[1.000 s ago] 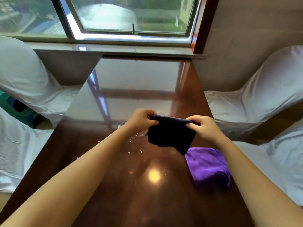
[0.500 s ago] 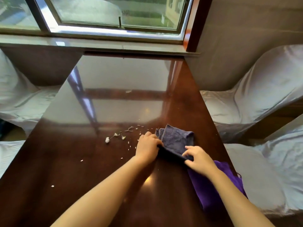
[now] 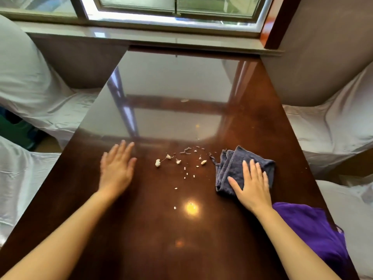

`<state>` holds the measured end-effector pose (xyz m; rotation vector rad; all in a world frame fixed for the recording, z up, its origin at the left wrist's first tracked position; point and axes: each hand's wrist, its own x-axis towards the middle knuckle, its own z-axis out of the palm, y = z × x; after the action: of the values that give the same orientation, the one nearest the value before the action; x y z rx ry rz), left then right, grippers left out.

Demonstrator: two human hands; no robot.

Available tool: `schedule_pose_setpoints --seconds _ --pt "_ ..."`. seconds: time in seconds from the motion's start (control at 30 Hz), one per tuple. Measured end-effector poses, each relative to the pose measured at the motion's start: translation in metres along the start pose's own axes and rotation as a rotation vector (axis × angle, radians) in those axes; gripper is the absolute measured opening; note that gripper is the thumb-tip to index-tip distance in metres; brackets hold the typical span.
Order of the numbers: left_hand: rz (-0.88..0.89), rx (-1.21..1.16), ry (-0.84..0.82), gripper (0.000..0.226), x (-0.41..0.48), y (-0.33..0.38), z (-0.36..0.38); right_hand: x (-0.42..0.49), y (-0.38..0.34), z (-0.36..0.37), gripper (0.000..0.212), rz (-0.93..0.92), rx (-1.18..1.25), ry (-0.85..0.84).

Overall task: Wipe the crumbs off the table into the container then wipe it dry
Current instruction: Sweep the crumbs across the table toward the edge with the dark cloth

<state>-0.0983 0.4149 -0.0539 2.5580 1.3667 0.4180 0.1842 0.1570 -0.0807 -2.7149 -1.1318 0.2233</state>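
Several white crumbs (image 3: 177,161) lie scattered in the middle of the glossy brown table (image 3: 141,239). A folded grey-blue cloth (image 3: 232,166) lies flat to their right. My right hand (image 3: 251,183) presses flat on that cloth, fingers spread. To the left of the crumbs my left hand (image 3: 117,168) is flat and open just above or on the table, slightly blurred, holding nothing. A purple cloth (image 3: 314,235) lies at the table's right edge, near my right forearm. No container is in view.
Chairs in white covers stand on both sides, left (image 3: 30,87) and right (image 3: 333,122). A window sill (image 3: 161,40) and window run along the table's far end. Glare covers the table's far half.
The grey-blue cloth was held up in both hands, then laid on the table. My left hand has let go and moved left across the crumbs; my right hand now lies flat on the cloth.
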Motion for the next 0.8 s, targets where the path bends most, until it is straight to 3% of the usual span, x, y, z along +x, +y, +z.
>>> schedule_pose_setpoints --seconds 0.13,0.3,0.53,0.8 --pt "-0.177 0.133 -0.108 0.053 0.024 -0.069 0.001 0.011 -0.017 0.002 0.083 0.126 0.034 0.045" --pt "-0.142 0.185 -0.166 0.055 0.025 -0.101 0.009 0.039 -0.024 0.003 0.082 0.185 -0.022 0.039" --pt "-0.127 0.219 -0.138 0.056 0.024 -0.102 0.014 0.089 -0.041 0.0 0.054 -0.03 0.154 -0.005" --pt "-0.12 0.236 -0.124 0.057 0.024 -0.103 0.018 0.111 -0.084 0.015 0.053 -0.282 -0.042 -0.063"
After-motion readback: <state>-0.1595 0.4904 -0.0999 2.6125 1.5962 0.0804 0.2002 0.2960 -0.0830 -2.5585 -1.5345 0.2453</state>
